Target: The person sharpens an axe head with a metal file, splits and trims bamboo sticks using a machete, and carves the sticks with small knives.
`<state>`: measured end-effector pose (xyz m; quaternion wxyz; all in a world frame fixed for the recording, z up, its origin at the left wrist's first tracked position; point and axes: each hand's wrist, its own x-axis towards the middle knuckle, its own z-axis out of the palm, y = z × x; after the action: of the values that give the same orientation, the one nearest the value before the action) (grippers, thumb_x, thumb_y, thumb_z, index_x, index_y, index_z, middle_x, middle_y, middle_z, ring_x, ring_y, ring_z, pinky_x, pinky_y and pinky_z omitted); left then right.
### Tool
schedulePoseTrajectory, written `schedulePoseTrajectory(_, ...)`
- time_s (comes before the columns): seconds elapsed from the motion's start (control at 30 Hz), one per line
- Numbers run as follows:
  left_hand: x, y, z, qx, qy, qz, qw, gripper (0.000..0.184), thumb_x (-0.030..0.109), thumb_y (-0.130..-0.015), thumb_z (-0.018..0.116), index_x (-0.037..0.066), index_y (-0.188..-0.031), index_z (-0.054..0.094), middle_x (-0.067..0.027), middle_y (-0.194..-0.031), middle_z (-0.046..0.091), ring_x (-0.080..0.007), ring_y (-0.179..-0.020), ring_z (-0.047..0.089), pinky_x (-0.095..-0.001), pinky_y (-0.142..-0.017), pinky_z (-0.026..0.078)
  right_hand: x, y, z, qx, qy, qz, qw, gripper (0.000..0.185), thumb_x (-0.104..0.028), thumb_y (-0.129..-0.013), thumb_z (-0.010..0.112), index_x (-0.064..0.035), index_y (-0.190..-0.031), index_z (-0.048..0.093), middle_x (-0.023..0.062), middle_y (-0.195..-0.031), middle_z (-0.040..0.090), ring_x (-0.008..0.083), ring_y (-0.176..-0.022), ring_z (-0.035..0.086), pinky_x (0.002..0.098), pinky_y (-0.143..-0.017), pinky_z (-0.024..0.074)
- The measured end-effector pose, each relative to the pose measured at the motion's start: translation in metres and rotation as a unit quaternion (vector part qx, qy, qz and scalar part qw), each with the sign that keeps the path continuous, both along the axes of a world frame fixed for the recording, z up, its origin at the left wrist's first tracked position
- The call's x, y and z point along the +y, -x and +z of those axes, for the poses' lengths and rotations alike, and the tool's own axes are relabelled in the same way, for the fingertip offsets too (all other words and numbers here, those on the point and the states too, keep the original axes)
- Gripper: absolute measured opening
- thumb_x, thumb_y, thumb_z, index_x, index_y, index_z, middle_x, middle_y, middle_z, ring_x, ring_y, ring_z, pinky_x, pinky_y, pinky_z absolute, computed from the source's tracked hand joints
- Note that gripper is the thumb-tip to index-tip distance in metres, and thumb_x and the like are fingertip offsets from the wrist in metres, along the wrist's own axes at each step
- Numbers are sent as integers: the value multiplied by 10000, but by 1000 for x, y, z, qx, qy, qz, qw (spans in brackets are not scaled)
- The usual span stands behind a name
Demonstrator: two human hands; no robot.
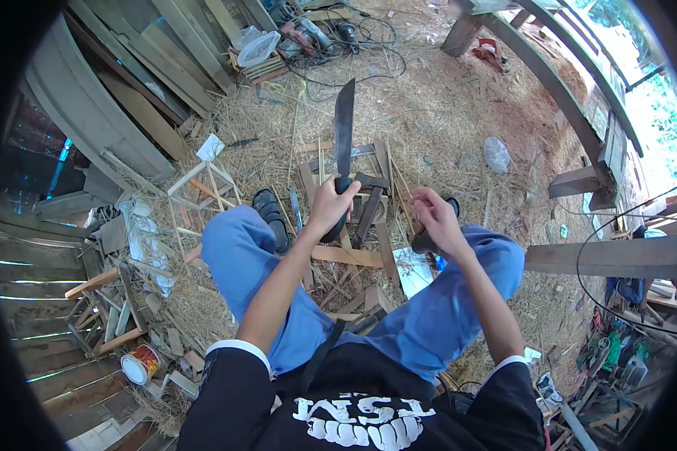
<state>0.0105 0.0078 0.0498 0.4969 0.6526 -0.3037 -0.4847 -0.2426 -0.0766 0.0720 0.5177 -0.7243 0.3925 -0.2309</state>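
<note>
My left hand [331, 204] is wrapped round the black handle of a machete [344, 124], whose broad dark blade points away from me. My right hand [438, 218] hovers near my right knee with its fingers curled together. Whatever it may pinch is too small to make out. Between my feet lies a wooden frame [346, 255] of light slats. A dark T-shaped wooden piece, like a mallet [368, 210], rests on it, just right of the machete handle. A pale flat sheet [414, 272] lies beneath my right hand, by my right foot.
Straw and shavings cover the ground. Planks [165, 60] lean at the far left; power tools [308, 37] with tangled cords lie at the back. A small slatted frame [203, 184] stands left, a paint can [139, 364] lower left. A heavy beam [602, 258] juts in at right.
</note>
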Motion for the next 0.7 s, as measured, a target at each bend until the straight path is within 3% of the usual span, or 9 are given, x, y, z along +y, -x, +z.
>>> schedulePoseTrajectory(0.07,-1,2,3,-22,23,-7,999,317,308,-939,666,18,-954,538,-42,-592,583,-129,-446,571,-278,-418,465,-4,16,-31,-12,-41,-69,997,256,-166,-1004,565,-23,-1213,599,129,-935,669,122,-841,620,260,-751,490)
schedulePoseTrajectory(0.1,0,6,9,-19,20,-7,1000,315,307,-942,662,20,-955,535,-40,-587,576,-128,-439,563,-277,-413,460,-2,19,-44,107,6,-81,991,292,-175,-986,582,-20,-1233,591,149,-939,684,197,-826,652,307,-772,516)
schedulePoseTrajectory(0.17,4,9,26,-20,9,-10,1000,309,307,-947,655,24,-957,531,-35,-576,561,-127,-425,548,-275,-404,451,2,9,-53,163,57,-9,985,340,-193,-963,598,-15,-1253,585,176,-1036,682,306,-915,662,380,-844,522)
schedulePoseTrajectory(0.27,10,14,26,22,20,-2,1000,299,296,-948,654,24,-961,530,-47,-564,555,-133,-412,539,-274,-395,438,11,-25,-32,23,177,54,982,373,-214,-947,605,-14,-1261,586,196,-1135,652,379,-1044,622,436,-937,485)
schedulePoseTrajectory(0.37,11,17,26,31,-2,-13,999,349,355,-961,624,18,-975,531,-59,-563,560,-146,-410,542,-276,-398,440,15,-29,-37,41,149,41,987,372,-221,-954,603,-7,-1258,587,202,-1168,627,371,-1108,591,430,-986,450)
schedulePoseTrajectory(0.4,9,18,25,35,-12,-21,999,370,379,-967,609,18,-976,531,-60,-566,562,-148,-408,542,-277,-399,442,16,-29,-30,40,84,45,995,377,-231,-956,602,-7,-1259,585,205,-1145,635,372,-1101,594,433,-976,455)
schedulePoseTrajectory(0.5,5,27,21,43,-22,-38,998,434,452,-983,558,18,-977,536,-60,-585,570,-145,-428,548,-277,-418,447,12,-22,-36,59,103,68,991,366,-247,-969,588,10,-1229,597,218,-1118,648,375,-1068,613,430,-942,475)
schedulePoseTrajectory(0.63,-2,41,11,-22,26,-74,997,480,496,-996,525,18,-1004,551,-48,-607,575,-123,-480,563,-267,-456,451,13,-23,-37,19,18,80,996,355,-269,-1025,532,23,-1215,603,162,-1077,674,242,-999,637,366,-875,492)
schedulePoseTrajectory(0.7,-1,47,-2,-30,9,-79,996,569,549,-1001,479,-14,-1010,560,-95,-678,588,-179,-618,598,-315,-593,474,17,-22,-32,52,-60,122,989,362,-283,-1040,509,29,-1191,610,134,-1079,679,204,-982,629,356,-865,492)
